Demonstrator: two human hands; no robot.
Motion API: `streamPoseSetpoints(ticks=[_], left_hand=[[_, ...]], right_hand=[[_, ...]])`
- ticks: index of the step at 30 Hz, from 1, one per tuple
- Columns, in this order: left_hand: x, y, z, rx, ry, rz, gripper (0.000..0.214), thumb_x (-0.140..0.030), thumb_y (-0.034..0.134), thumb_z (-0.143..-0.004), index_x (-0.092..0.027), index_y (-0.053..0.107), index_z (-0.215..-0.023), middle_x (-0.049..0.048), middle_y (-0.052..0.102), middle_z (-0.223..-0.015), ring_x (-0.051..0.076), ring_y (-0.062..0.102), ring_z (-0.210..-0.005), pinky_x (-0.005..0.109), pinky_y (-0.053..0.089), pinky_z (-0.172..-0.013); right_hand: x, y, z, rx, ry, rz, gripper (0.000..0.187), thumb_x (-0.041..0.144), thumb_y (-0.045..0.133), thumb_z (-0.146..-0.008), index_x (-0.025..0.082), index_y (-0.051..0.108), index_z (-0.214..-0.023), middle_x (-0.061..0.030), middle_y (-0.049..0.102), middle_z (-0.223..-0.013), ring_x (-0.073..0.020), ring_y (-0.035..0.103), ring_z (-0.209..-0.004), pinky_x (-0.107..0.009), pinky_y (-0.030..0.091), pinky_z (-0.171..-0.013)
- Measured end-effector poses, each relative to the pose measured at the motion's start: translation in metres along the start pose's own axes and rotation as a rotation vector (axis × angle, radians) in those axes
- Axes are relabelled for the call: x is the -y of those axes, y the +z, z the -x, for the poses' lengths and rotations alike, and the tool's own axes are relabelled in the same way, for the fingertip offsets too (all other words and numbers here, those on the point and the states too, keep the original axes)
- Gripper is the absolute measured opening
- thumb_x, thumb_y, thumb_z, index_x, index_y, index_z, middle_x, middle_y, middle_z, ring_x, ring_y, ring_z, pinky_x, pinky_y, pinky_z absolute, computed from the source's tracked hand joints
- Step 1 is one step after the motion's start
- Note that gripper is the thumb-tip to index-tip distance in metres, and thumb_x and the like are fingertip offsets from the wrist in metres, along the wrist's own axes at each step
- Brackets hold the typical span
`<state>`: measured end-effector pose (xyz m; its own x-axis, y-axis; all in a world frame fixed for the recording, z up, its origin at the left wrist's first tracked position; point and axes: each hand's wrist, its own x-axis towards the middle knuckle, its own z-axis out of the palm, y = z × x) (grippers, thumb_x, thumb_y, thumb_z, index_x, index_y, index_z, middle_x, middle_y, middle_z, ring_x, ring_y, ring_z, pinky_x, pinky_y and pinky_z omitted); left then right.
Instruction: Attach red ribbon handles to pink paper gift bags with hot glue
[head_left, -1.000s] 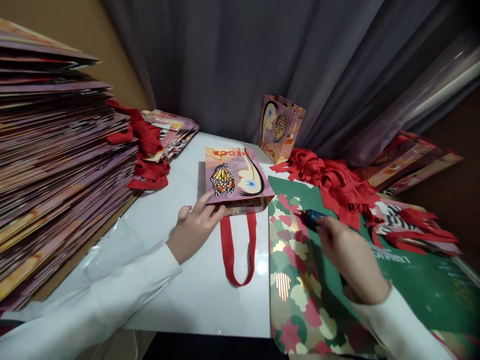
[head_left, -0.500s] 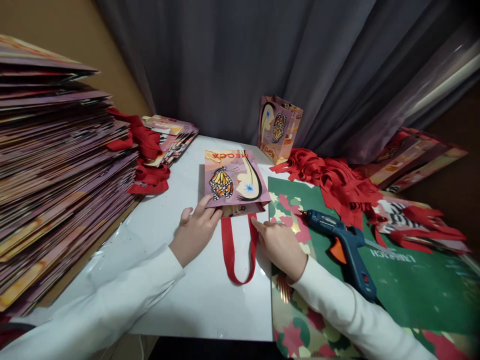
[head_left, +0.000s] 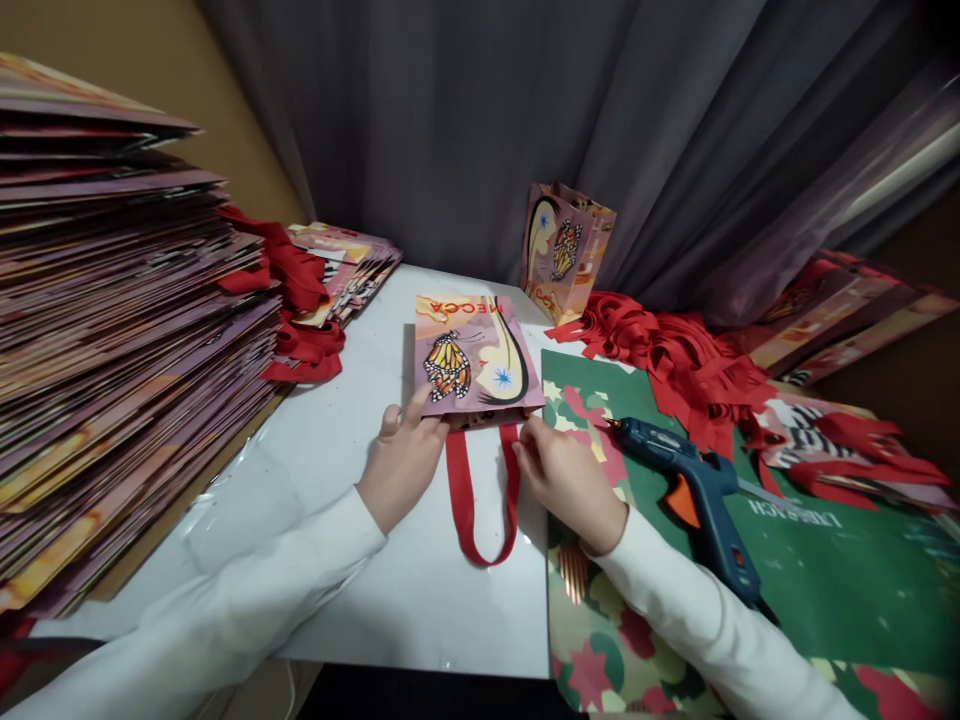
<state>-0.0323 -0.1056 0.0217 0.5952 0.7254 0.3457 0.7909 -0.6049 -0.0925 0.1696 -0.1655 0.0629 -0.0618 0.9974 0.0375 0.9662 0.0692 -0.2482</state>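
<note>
A small gift bag [head_left: 480, 350] with a butterfly and face print lies flat on the white table, its mouth toward me. Red lettering on it appears upside down. From the mouth a red ribbon handle [head_left: 469, 510] hangs in a loop onto the table. My left hand [head_left: 405, 460] grips the mouth's left corner, one finger on top and others tucked at the edge. At the right corner, my right hand [head_left: 566, 480] has its fingers curled in on the bag's edge beside the ribbon; its fingertips are partly hidden.
A blue glue gun [head_left: 686, 480] lies on a green patterned sheet [head_left: 817, 590] to the right. Behind it is a heap of red ribbons [head_left: 660, 345]. One finished-looking bag [head_left: 566, 250] stands at the back. A tall stack of flat bags [head_left: 127, 370] rises on the left.
My right index finger, stretched out over the ribbon before, has curled in at the bag's right corner. My left hand stays at the left corner. The whole view has shifted slightly.
</note>
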Motion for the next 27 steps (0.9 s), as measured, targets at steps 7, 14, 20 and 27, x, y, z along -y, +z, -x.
streamPoseSetpoints(ticks=[7,14,20,27], left_hand=[[-0.008,0.001,0.000,-0.008,0.035,-0.132,0.042,0.004,0.035,-0.087,-0.018,0.068,-0.101,0.0110,0.071,-0.108,0.027,0.043,-0.135,0.041,0.034,-0.087],[-0.005,0.004,0.003,-0.013,0.031,-0.041,0.041,0.001,0.036,-0.087,-0.015,0.070,-0.104,0.0145,0.071,-0.109,0.027,0.038,-0.139,0.044,0.032,-0.094],[0.001,0.004,-0.004,0.078,-0.060,0.007,0.041,-0.001,0.037,-0.086,-0.015,0.071,-0.103,0.0136,0.071,-0.113,0.032,0.034,-0.140,0.049,0.027,-0.099],[0.007,0.006,-0.006,0.089,-0.071,0.047,0.040,0.001,0.038,-0.083,-0.015,0.073,-0.097,0.0136,0.068,-0.121,0.030,0.033,-0.141,0.050,0.027,-0.100]], right_hand=[[-0.027,-0.027,0.027,-0.205,0.136,-0.244,0.045,0.040,0.036,-0.098,0.022,0.044,-0.058,0.0018,0.048,-0.050,-0.0133,0.044,-0.048,-0.026,0.028,-0.053],[-0.001,0.001,0.013,-0.076,-0.061,-0.304,0.027,0.006,0.040,-0.087,0.017,0.059,-0.104,-0.0107,0.066,-0.105,-0.0210,0.061,-0.097,-0.030,0.046,-0.083],[0.054,0.041,-0.040,-0.014,-0.138,-0.417,0.029,0.003,0.041,-0.085,0.012,0.058,-0.106,-0.0147,0.063,-0.108,-0.0233,0.058,-0.102,-0.035,0.047,-0.090],[0.061,0.056,-0.064,-0.120,-0.101,-0.405,0.032,0.007,0.043,-0.089,0.008,0.059,-0.117,-0.0188,0.064,-0.113,-0.0271,0.059,-0.105,-0.041,0.047,-0.095]])
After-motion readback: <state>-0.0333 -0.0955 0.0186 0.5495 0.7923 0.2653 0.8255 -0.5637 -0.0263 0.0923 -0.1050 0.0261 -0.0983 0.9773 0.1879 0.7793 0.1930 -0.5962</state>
